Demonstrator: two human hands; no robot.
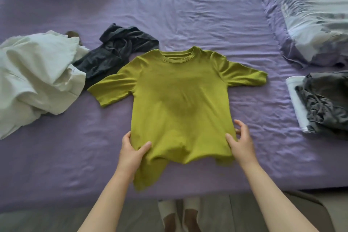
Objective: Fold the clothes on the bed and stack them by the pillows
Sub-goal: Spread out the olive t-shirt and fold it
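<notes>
- Two hands are working the hem end of a green T-shirt (178, 100), which is lying flat on the purple bed sheet (188, 15), so the step in hand looks like spreading the shirt out ahead of its first fold.
- Left hand (131, 151) is pinching the shirt's lower left corner, thumb on top of the cloth and fingers tucked behind the edge; its grip is narrow and holding fabric.
- Right hand (241, 141) is doing the same at the lower right corner, thumb pressing on the cloth, fingers curling round the side seam.
- Shirt's long axis is running from the person straight up the bed: collar pointing away, hem nearest and partly bunching, with one flap hanging over the bed edge (that slack wants smoothing first).
- Both short sleeves are spreading out sideways; the left sleeve is lying over a crumpled dark grey garment (113, 52), with a white garment (37, 77) heaped beyond it.
- Next move, as I judge it, is calling for an even pull toward the person to flatten the hem, then folding sleeves and sides inward.
- Folded grey and white clothes (323, 103) are sitting at the right, near a striped pillow (310, 15), likely the stack this shirt is joining.
</notes>
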